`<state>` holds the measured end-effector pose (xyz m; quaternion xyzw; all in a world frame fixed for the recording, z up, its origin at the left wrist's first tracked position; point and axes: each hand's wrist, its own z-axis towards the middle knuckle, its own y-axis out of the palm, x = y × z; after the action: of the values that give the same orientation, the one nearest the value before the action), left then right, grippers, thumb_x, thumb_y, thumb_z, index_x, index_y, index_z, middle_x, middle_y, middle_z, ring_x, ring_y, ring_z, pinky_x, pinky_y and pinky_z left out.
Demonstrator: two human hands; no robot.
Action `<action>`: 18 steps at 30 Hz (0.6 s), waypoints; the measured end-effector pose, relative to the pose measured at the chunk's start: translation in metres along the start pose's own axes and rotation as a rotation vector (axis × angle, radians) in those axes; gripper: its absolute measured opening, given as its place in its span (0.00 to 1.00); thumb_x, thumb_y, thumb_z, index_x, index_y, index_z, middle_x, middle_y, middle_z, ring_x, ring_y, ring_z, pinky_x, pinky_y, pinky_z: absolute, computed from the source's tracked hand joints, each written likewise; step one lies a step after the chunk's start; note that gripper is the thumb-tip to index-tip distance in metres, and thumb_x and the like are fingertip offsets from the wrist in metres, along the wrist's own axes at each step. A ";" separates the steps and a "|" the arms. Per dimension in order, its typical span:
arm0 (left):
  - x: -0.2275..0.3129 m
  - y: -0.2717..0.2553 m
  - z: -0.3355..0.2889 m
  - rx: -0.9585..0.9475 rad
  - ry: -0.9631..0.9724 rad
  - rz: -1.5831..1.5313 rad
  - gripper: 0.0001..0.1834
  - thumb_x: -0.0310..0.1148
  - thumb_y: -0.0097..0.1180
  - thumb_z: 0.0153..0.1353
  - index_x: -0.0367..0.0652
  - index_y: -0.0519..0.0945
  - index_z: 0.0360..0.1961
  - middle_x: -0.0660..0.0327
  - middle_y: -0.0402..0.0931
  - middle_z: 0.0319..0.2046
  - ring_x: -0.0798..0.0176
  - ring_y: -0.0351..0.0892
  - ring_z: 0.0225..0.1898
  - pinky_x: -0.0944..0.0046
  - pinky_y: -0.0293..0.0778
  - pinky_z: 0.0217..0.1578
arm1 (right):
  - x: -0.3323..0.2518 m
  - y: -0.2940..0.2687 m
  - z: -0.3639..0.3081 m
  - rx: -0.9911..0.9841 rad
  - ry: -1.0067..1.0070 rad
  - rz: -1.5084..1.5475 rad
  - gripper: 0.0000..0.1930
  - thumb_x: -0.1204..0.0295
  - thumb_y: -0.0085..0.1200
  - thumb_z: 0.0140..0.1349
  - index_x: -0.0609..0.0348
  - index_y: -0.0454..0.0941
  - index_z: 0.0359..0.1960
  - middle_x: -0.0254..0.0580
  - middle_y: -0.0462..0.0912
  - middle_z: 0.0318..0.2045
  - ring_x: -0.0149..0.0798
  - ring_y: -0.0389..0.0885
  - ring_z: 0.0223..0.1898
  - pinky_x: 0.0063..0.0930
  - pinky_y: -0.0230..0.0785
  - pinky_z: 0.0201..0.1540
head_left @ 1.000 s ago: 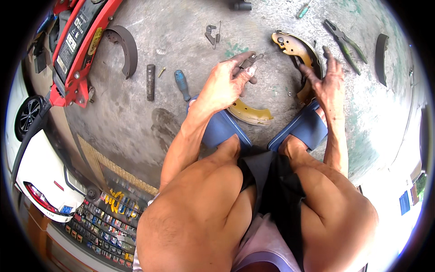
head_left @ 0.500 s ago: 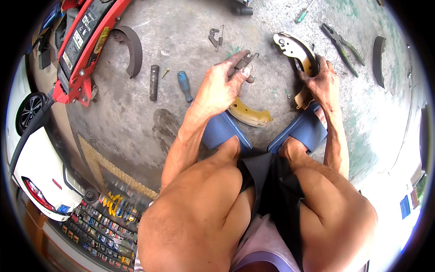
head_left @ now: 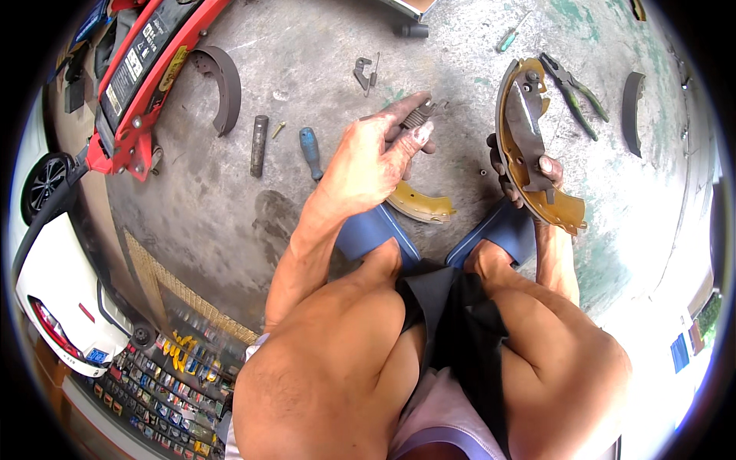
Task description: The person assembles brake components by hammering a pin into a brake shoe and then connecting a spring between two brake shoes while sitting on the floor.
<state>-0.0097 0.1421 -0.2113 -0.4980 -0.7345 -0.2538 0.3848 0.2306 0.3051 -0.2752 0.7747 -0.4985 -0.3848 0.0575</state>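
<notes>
Pinched in the fingers of my left hand (head_left: 377,157) is a dark coil spring (head_left: 418,115), held above the floor. My right hand (head_left: 548,172) grips a curved brake shoe (head_left: 510,146) by its lower part, fingers behind it and thumb in front. A dark metal lever (head_left: 529,123) lies along the inner side of that shoe. Below my left hand a second, yellowish brake shoe (head_left: 420,205) rests on the floor by my left sandal, partly covered by the hand. A small nut (head_left: 483,172) lies between the two hands.
Left of my hands lie a blue-handled screwdriver (head_left: 310,153), a dark metal cylinder (head_left: 259,146) and a worn brake shoe (head_left: 224,90). Ahead is a small bracket with a pin (head_left: 364,74). To the right are pliers (head_left: 573,96) and another shoe (head_left: 632,113). A red jack (head_left: 146,92) stands left.
My right hand has raised and turned the brake shoe, so its yellowish inner side with the lever now faces me. The left hand keeps the spring, nearly in place.
</notes>
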 end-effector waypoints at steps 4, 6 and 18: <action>0.002 0.001 -0.001 -0.024 0.001 -0.012 0.26 0.36 0.56 0.71 0.38 0.71 0.66 0.61 0.83 0.30 0.75 0.67 0.22 0.69 0.71 0.26 | 0.001 0.004 0.000 -0.037 0.005 0.016 0.37 0.52 0.67 0.51 0.69 0.70 0.54 0.49 0.81 0.37 0.39 0.84 0.30 0.26 0.80 0.29; 0.005 0.002 -0.002 -0.046 -0.009 -0.027 0.28 0.38 0.58 0.70 0.36 0.70 0.66 0.60 0.84 0.32 0.75 0.68 0.22 0.72 0.69 0.24 | 0.001 0.007 -0.002 -0.047 0.008 0.013 0.38 0.52 0.68 0.50 0.69 0.70 0.55 0.49 0.81 0.38 0.39 0.84 0.30 0.27 0.80 0.29; 0.017 0.005 0.000 -0.125 0.058 0.055 0.29 0.40 0.59 0.69 0.39 0.71 0.67 0.60 0.84 0.31 0.75 0.68 0.22 0.71 0.69 0.25 | -0.001 0.029 -0.003 -0.063 0.028 -0.062 0.43 0.53 0.73 0.47 0.65 0.67 0.60 0.51 0.81 0.44 0.40 0.86 0.34 0.29 0.83 0.33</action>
<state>-0.0085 0.1533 -0.1971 -0.5334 -0.6919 -0.3031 0.3808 0.2116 0.2908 -0.2588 0.7929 -0.4608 -0.3912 0.0767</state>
